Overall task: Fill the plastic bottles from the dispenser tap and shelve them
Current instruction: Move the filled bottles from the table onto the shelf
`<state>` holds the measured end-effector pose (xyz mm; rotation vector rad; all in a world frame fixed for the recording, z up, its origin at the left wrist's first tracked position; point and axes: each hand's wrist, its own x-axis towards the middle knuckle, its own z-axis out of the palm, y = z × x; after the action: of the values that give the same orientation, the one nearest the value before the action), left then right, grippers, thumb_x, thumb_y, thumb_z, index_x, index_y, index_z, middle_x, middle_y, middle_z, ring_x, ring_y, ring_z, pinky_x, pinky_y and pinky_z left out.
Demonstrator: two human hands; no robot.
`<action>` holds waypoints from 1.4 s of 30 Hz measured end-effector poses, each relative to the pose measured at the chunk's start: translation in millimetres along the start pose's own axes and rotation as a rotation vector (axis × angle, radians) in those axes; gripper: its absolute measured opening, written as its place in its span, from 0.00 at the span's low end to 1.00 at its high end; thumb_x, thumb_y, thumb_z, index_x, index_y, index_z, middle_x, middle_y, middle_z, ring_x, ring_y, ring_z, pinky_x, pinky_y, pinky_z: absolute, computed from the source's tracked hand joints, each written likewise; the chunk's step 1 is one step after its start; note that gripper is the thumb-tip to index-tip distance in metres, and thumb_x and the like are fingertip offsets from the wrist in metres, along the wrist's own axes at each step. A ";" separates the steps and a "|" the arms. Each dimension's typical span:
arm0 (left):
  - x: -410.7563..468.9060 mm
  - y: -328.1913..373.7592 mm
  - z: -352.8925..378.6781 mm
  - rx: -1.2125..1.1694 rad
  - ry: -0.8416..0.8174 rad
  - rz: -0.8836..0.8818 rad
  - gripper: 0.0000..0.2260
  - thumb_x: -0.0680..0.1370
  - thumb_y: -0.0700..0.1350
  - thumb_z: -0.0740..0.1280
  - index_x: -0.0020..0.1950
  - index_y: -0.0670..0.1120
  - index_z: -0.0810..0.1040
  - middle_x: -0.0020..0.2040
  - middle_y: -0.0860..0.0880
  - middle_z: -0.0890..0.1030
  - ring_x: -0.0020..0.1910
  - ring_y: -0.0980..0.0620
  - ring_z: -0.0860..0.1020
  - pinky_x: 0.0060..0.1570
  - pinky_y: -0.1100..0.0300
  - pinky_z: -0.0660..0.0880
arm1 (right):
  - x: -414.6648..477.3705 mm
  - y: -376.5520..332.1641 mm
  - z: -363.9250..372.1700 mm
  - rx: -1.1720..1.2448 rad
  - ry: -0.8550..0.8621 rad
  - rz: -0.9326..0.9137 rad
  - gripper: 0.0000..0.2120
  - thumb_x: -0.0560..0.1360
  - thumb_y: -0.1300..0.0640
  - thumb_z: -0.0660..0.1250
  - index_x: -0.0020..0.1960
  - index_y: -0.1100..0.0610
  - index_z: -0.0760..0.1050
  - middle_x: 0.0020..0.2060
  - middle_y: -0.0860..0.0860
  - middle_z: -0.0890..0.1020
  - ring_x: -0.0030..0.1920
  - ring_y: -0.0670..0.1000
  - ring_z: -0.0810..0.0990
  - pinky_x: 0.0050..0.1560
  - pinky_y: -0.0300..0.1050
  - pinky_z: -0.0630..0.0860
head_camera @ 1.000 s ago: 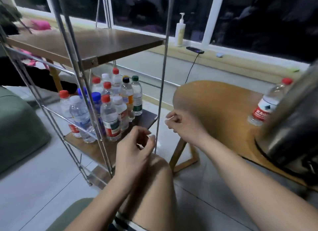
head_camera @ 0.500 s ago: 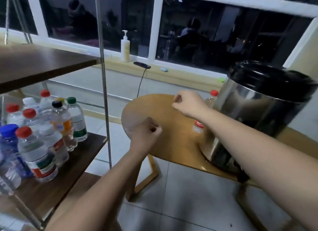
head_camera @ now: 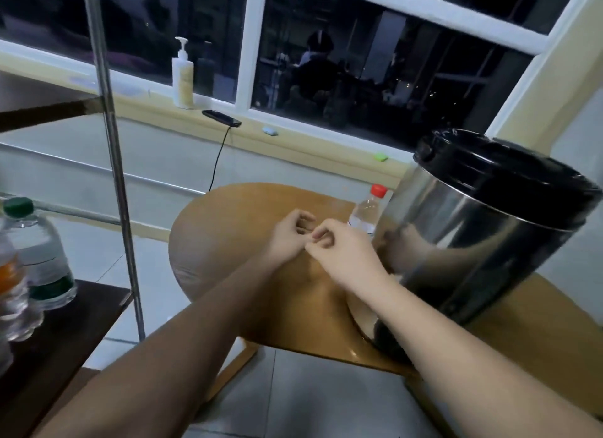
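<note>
My left hand [head_camera: 290, 232] and right hand [head_camera: 342, 253] hover curled and empty over the counter [head_camera: 228, 215], so I should grip the bottle [head_camera: 367, 212], upright beside the dispenser [head_camera: 489, 235], low on its body.

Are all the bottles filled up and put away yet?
Not quite. Some bottles already stand on the shelf. Neither the left hand nor the right hand holds anything; both are curled above the table. The red-capped bottle beside the dispenser is not shelved yet.
</note>
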<state>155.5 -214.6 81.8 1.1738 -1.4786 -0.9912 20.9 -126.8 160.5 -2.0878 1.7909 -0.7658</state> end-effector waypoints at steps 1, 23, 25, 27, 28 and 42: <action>10.3 -3.1 5.4 -0.001 -0.026 -0.001 0.29 0.69 0.52 0.81 0.66 0.46 0.79 0.58 0.50 0.84 0.52 0.55 0.81 0.46 0.70 0.76 | -11.9 10.9 6.5 0.074 0.007 0.036 0.03 0.79 0.51 0.73 0.52 0.46 0.81 0.42 0.45 0.84 0.45 0.43 0.82 0.48 0.40 0.78; 37.8 2.6 71.2 0.213 -0.104 0.123 0.28 0.69 0.54 0.83 0.64 0.54 0.76 0.57 0.56 0.86 0.55 0.56 0.84 0.55 0.54 0.83 | -70.0 97.9 102.2 0.536 0.101 0.153 0.07 0.78 0.56 0.79 0.52 0.47 0.82 0.42 0.40 0.85 0.42 0.43 0.82 0.46 0.36 0.80; 25.4 2.4 56.3 0.217 -0.105 0.114 0.27 0.71 0.53 0.84 0.65 0.53 0.75 0.59 0.55 0.85 0.55 0.56 0.84 0.50 0.61 0.81 | -71.4 95.9 100.6 0.517 0.116 0.138 0.06 0.78 0.55 0.79 0.51 0.47 0.83 0.41 0.42 0.85 0.42 0.44 0.83 0.45 0.35 0.80; 9.4 1.5 37.4 0.234 -0.085 0.110 0.26 0.72 0.52 0.84 0.64 0.53 0.75 0.58 0.56 0.85 0.54 0.58 0.84 0.48 0.64 0.80 | -72.0 94.1 99.9 0.496 0.129 0.127 0.06 0.78 0.55 0.79 0.51 0.48 0.83 0.40 0.44 0.85 0.43 0.44 0.84 0.45 0.35 0.80; 1.1 0.3 28.0 0.234 -0.065 0.109 0.26 0.71 0.51 0.84 0.63 0.52 0.75 0.57 0.56 0.85 0.53 0.58 0.84 0.48 0.63 0.81 | -71.5 94.3 100.0 0.490 0.134 0.123 0.06 0.77 0.55 0.79 0.50 0.48 0.83 0.40 0.44 0.85 0.43 0.44 0.84 0.45 0.35 0.80; -187.0 8.4 -109.5 0.255 0.220 -0.052 0.29 0.72 0.54 0.83 0.69 0.60 0.76 0.58 0.58 0.86 0.58 0.57 0.84 0.60 0.50 0.84 | -73.0 88.2 103.1 0.401 0.096 0.105 0.04 0.79 0.55 0.76 0.50 0.48 0.82 0.43 0.44 0.86 0.47 0.44 0.84 0.50 0.40 0.80</action>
<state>273.8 -33.0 75.5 1.4608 -1.4316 -0.6956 -0.3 -85.0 13.8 -1.7108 1.6146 -1.1058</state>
